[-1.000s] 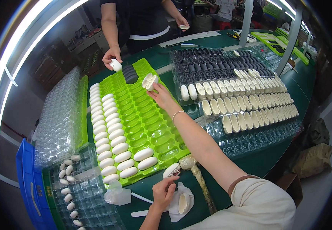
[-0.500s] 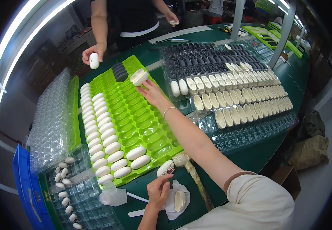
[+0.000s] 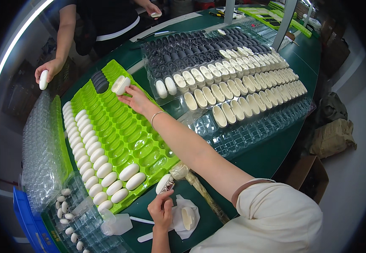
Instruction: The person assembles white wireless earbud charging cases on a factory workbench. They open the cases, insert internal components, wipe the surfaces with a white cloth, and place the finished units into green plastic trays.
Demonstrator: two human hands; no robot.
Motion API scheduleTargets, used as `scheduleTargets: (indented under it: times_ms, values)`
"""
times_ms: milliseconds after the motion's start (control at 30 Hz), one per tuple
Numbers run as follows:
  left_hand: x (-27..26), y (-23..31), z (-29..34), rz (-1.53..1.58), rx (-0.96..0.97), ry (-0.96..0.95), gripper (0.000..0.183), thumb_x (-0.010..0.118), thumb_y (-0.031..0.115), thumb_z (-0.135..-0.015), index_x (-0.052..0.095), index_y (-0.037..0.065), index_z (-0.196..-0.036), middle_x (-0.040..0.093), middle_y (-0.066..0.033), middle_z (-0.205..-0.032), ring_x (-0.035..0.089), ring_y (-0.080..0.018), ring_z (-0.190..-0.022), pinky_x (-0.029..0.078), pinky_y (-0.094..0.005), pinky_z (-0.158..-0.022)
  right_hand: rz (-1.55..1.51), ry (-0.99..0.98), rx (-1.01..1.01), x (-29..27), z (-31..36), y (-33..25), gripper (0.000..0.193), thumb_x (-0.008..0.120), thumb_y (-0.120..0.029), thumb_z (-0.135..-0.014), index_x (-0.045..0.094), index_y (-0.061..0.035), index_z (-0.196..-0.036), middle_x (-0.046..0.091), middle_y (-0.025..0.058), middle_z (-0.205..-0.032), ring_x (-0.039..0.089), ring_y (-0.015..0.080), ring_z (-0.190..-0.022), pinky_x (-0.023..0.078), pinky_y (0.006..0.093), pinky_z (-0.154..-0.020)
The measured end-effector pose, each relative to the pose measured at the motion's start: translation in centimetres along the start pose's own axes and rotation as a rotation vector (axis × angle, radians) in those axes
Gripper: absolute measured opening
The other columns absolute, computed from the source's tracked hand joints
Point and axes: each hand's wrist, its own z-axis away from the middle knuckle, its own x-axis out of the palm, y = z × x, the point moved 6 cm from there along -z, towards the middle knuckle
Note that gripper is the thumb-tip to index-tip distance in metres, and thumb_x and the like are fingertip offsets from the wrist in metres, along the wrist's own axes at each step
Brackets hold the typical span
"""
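My right hand [image 3: 137, 100] reaches out over the bright green tray [image 3: 151, 162]. Its fingers and thumb grip a white oval case [image 3: 121, 85], which sits at the tray's far end beside several stacked black oval pieces [image 3: 100, 81]. Close to the near edge of that tray, my left hand [image 3: 161, 210] has its fingers curled at a second white case with its inner parts exposed [image 3: 165, 184]. Just right of this hand, a cream oval shell [image 3: 188, 217] lies on a crumpled white cloth [image 3: 178, 231]. Closed white cases [image 3: 104, 170] fill rows on the tray's left side.
Clear plastic trays hold cream shells [image 3: 227, 113] and black shells [image 3: 166, 55] on the right. A translucent bottle [image 3: 116, 224] and a wrapped rod [image 3: 208, 198] lie near me. Across the table, a co-worker's hand [image 3: 52, 67] holds a white case. Stacked clear trays [image 3: 43, 147] stand left.
The view has shifted, so the table sits further left and up. The co-worker's hand with the white case has moved left, away from the green tray. My hands keep nearly the same places.
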Motion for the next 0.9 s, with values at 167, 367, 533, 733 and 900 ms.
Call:
scheduleTargets:
  times_ms: [167,367,533,733,900]
  values:
    - [0.0,0.1,-0.1,-0.011,0.002,-0.002,0.019,0.050,0.002,-0.075,0.060,-0.001,-0.091,0.049,-0.0021,-0.056,0.046,-0.0080,-0.048,0.037,-0.0211,-0.046,-0.024,-0.012,-0.002,-0.3,-0.3,0.1,0.037,0.045,-0.011,-0.087,0.031,-0.0037,-0.120,0.043,0.0130,-0.111,0.053,0.0276,-0.092,0.047,0.0376,-0.082]
    - [0.2,0.2,-0.1,-0.007,-0.007,-0.001,0.019,0.049,0.002,-0.076,0.060,-0.001,-0.091,0.049,-0.0016,-0.055,0.046,-0.0076,-0.048,0.037,-0.0206,-0.046,-0.026,0.002,0.003,-0.3,-0.2,0.0,0.037,0.045,-0.010,-0.087,0.030,-0.0033,-0.121,0.043,0.0133,-0.111,0.052,0.0273,-0.093,0.047,0.0376,-0.083]
    - [0.2,0.1,0.0,-0.013,-0.012,-0.001,0.019,0.049,0.002,-0.076,0.060,-0.001,-0.090,0.049,-0.0018,-0.055,0.046,-0.0073,-0.048,0.036,-0.0203,-0.046,0.000,-0.010,0.013,0.0,-0.1,0.2,0.035,0.043,-0.011,-0.088,0.033,-0.0034,-0.121,0.045,0.0121,-0.113,0.053,0.0259,-0.095,0.045,0.0376,-0.086]
    - [0.2,0.3,-0.2,-0.016,-0.018,0.005,0.018,0.049,0.006,-0.078,0.060,-0.001,-0.090,0.050,-0.0025,-0.055,0.047,-0.0086,-0.048,0.037,-0.0205,-0.047,-0.010,-0.009,0.012,-0.1,-0.2,0.2,0.037,0.044,-0.011,-0.088,0.033,-0.0035,-0.122,0.046,0.0118,-0.112,0.053,0.0255,-0.093,0.046,0.0375,-0.084]
    - [0.3,2.5,-0.9,-0.062,0.020,-0.039,0.018,0.050,0.008,-0.078,0.061,-0.001,-0.088,0.051,-0.0033,-0.055,0.048,-0.0097,-0.048,0.038,-0.0210,-0.047,-0.013,0.032,0.003,-0.2,-0.2,0.2,0.037,0.043,-0.012,-0.088,0.033,-0.0034,-0.122,0.046,0.0121,-0.111,0.053,0.0259,-0.093,0.047,0.0374,-0.082]
